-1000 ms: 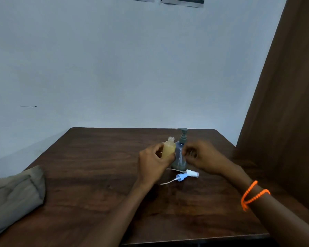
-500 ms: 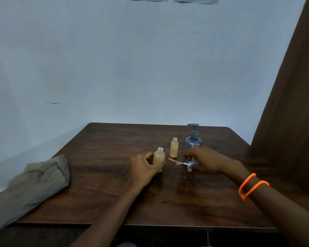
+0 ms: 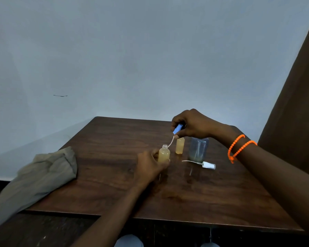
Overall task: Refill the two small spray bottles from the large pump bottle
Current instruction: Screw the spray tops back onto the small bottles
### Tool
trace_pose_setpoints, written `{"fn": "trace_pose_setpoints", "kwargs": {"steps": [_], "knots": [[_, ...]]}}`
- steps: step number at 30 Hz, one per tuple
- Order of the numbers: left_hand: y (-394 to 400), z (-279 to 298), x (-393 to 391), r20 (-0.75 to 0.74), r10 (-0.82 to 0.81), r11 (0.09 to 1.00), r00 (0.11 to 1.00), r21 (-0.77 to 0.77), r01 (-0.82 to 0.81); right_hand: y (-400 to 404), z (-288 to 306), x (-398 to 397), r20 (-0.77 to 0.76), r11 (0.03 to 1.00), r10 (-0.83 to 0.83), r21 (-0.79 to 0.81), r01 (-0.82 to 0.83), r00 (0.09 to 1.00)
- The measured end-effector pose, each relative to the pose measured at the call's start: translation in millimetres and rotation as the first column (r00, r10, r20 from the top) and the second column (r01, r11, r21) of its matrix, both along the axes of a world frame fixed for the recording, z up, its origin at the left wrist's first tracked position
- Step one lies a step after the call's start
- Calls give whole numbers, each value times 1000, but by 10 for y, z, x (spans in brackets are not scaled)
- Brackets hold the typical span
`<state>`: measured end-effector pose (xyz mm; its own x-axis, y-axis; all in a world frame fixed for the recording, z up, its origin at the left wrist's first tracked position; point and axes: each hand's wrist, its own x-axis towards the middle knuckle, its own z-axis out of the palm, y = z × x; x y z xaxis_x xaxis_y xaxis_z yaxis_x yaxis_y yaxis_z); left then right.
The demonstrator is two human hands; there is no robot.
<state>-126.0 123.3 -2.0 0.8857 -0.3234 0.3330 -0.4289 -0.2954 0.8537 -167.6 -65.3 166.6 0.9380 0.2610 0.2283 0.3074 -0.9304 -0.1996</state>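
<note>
My left hand (image 3: 148, 167) grips a small open bottle (image 3: 164, 155) of yellowish liquid, standing upright on the dark wooden table (image 3: 114, 193). My right hand (image 3: 193, 124) holds a blue spray cap (image 3: 177, 129) above it; the cap's thin white tube hangs down to just beside the bottle's mouth. A second small yellowish bottle (image 3: 180, 146) stands open behind. The large bluish pump bottle (image 3: 198, 148) stands to its right, its pump head hidden by my right hand. A white spray cap (image 3: 208, 165) with its tube lies on the table in front of the pump bottle.
A crumpled grey-green cloth (image 3: 37, 173) hangs over the table's left edge. A pale wall runs behind the table and a brown panel (image 3: 296, 104) rises at the right. Orange bead bracelets (image 3: 239, 147) circle my right wrist.
My right hand has lifted the blue spray cap off the table and carried it up over the bottle in my left hand. The left hand still holds its bottle on the table.
</note>
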Motion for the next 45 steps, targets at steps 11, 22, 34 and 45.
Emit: {"fn": "trace_pose_setpoints", "kwargs": {"steps": [11,22,34,45], "knots": [[-18,-6,33,9,32,999,999,35,-32,109,200,162,4,999,9,-41,-9,1000],[-3,-4,25,21,39,998,999,48,-40,332,-291,378,-184,984,20,-172,-52,983],[-6,-29,34,28,30,1000,999,-5,-30,475,-481,307,-133,964,-214,-190,187,968],[-28,-23,57,26,33,999,999,15,-34,449,-416,335,-193,974,-213,-115,193,958]]}}
